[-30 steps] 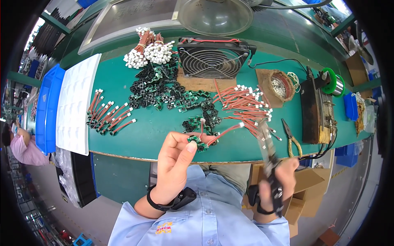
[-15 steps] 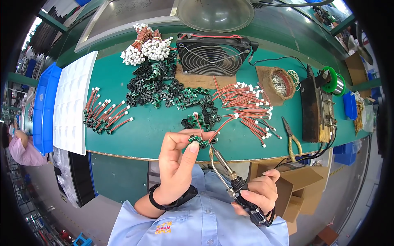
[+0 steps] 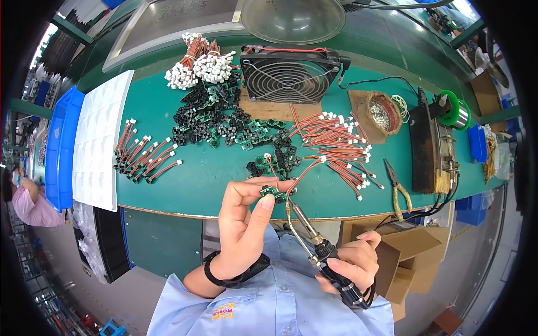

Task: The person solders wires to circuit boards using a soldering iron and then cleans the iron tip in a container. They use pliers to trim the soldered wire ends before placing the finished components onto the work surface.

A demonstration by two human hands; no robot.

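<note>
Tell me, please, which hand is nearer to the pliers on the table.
Right. The right hand, holding the soldering iron, is lower in the picture and slightly left of the pliers; the left hand, pinching small green circuit boards, is farther left.

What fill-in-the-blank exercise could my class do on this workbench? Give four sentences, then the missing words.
1. The right hand grips the soldering iron by its ____ handle.
2. The left hand pinches a green circuit board between fingers and ____.
3. The compartmented tray beside the blue bin is ____.
4. The spool of silvery wire has ____ flanges.

Missing words: black; thumb; white; green.
</note>
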